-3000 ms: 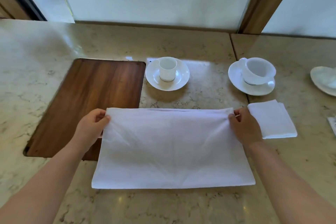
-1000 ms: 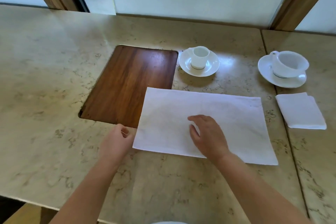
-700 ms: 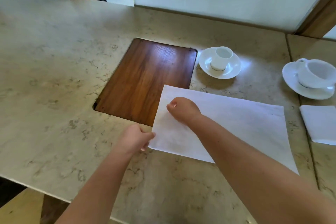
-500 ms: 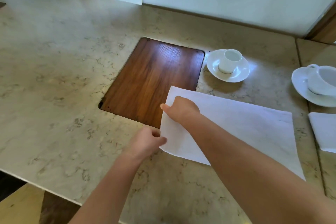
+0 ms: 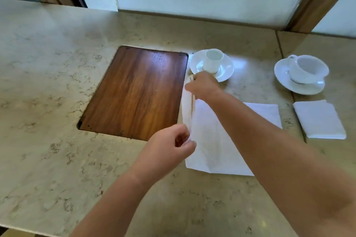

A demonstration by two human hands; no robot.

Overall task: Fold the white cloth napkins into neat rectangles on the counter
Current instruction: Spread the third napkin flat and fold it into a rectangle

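Here, the left hand (image 5: 169, 146) pinches the near left corner of the white cloth napkin (image 5: 215, 140) on the beige marble counter (image 5: 48, 92); the right hand (image 5: 204, 84) grips its raised far left corner, beside the inset brown wooden board (image 5: 134, 92).

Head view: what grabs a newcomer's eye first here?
Both hands lifting the left edge of the white napkin at centre: the left hand pinches the near corner, the right hand the far one. Left of it, a dark wood panel is set into the marble counter. A folded napkin lies at right, below a cup and saucer.
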